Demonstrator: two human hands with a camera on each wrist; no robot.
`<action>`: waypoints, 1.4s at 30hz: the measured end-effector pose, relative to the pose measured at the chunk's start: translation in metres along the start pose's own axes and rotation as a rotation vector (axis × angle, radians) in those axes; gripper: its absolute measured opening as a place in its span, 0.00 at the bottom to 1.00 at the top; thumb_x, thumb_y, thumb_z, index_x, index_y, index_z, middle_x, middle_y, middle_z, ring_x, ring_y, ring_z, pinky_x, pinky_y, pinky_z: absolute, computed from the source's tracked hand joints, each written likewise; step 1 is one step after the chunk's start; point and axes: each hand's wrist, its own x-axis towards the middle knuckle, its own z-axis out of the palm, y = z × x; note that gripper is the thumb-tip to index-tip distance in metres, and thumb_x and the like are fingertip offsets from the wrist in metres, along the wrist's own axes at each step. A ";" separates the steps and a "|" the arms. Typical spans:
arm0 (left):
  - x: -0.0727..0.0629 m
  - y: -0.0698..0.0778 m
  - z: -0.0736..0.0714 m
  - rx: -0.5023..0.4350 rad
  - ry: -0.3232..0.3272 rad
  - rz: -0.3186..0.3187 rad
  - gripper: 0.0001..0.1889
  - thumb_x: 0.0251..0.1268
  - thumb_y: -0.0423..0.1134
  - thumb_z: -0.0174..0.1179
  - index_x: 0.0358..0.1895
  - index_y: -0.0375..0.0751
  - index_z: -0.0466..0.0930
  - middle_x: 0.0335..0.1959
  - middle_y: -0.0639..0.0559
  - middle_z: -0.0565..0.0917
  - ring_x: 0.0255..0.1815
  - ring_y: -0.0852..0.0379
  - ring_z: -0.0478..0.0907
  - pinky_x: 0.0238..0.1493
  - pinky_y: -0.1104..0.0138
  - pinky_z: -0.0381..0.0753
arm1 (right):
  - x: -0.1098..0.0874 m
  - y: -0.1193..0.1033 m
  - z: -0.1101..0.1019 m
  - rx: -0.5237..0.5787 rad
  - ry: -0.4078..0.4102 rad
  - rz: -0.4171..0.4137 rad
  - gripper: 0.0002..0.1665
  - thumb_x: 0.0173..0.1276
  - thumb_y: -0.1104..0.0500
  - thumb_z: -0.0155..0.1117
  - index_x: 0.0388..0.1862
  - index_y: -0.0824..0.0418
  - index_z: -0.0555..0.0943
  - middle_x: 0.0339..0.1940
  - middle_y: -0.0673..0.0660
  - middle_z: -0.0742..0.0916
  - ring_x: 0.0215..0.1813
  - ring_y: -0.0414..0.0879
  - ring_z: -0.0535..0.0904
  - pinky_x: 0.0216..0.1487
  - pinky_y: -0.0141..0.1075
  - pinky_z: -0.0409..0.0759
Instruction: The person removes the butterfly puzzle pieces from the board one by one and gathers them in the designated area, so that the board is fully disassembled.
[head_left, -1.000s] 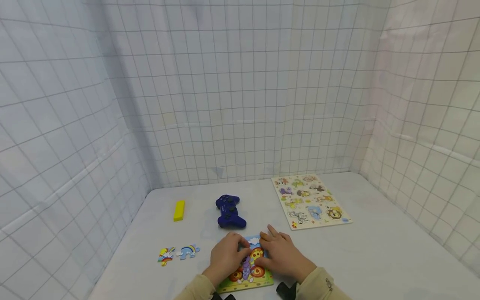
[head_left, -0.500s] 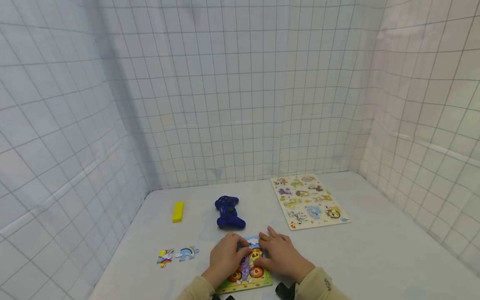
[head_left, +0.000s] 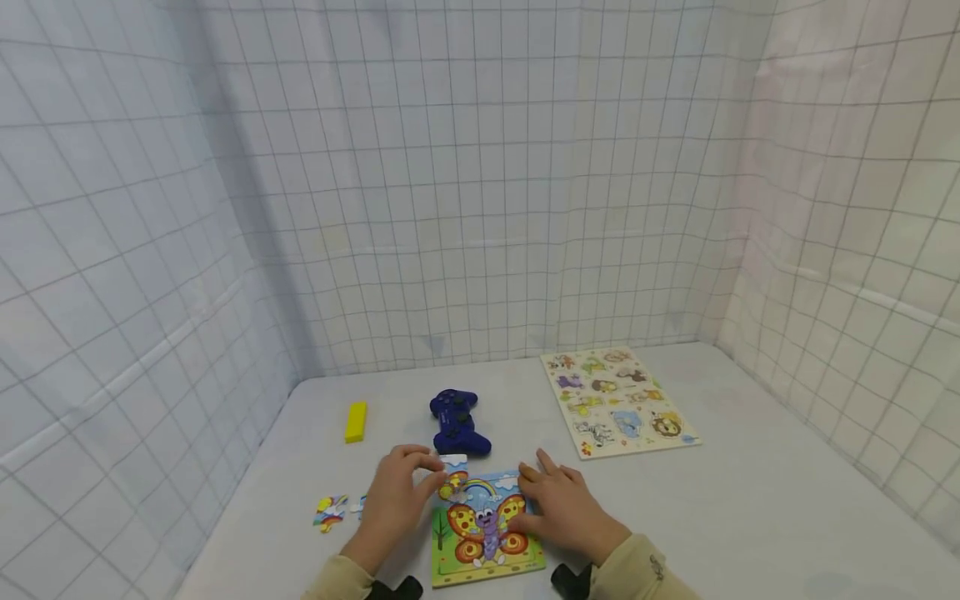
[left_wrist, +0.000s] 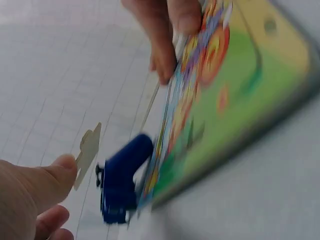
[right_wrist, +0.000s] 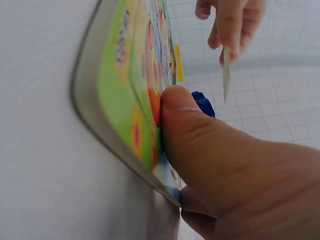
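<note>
My left hand (head_left: 397, 500) pinches a jigsaw piece (head_left: 454, 479) printed with clouds and part of a yellow wing. In the left wrist view the piece (left_wrist: 88, 156) stands up from the thumb, its plain side showing. It is held in front of the upper left corner of a butterfly jigsaw puzzle board (head_left: 489, 575), hiding that corner in the head view. My right hand (head_left: 564, 508) holds the board's right side. Its thumb (right_wrist: 175, 102) presses on the printed face, and other fingers sit at the edge.
Two loose jigsaw pieces lie left of my left hand: a sun piece (head_left: 330, 512) and a rainbow piece (head_left: 359, 507), mostly covered. Behind the board is a blue game controller (head_left: 456, 423). A yellow block (head_left: 356, 422) lies back left, an animal puzzle board (head_left: 618, 404) back right.
My left hand has moved from the board up and to the left, lifting a jigsaw piece in its fingers. More of the butterfly picture shows. My right hand stays on the board's right side.
</note>
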 end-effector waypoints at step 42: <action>-0.017 -0.053 -0.020 0.136 -0.083 -0.077 0.07 0.61 0.43 0.75 0.31 0.57 0.84 0.52 0.54 0.86 0.59 0.43 0.76 0.56 0.34 0.60 | -0.001 -0.002 -0.003 0.062 -0.037 -0.005 0.48 0.67 0.27 0.63 0.72 0.59 0.76 0.77 0.60 0.74 0.83 0.65 0.55 0.71 0.65 0.62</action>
